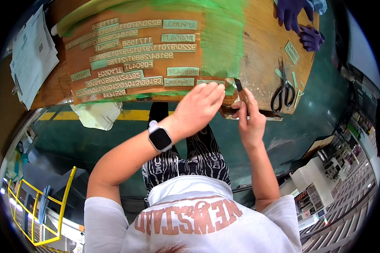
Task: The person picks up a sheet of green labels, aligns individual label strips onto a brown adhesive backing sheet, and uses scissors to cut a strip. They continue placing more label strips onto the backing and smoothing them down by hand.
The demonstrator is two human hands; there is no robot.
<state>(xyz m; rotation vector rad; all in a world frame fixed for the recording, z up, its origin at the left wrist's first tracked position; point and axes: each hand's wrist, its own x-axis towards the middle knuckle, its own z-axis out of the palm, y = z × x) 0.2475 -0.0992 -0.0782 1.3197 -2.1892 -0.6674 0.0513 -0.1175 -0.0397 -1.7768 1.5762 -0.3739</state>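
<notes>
My left hand (199, 104), with a watch on its wrist, is at the front edge of the orange-brown sheet (152, 63). Its fingers are bent and pressed together beside a pale green strip (207, 82) with raised characters; whatever lies under the fingertips is hidden. To its right, my right hand (252, 120) is closed around a thin, dark flat tool (238, 85) that points away from me, its handle mostly covered. Several similar green raised-character strips (179, 24) lie in rows on the sheet, whose right part is a bright green film (221, 42).
Black-handled scissors (284, 90) lie on the wooden table (264, 55) at right, near green offcuts (294, 79). Purple gloves (290, 13) sit at the far right. Clipped papers (33, 57) stand at left. Crumpled pale material (99, 114) hangs below the front edge.
</notes>
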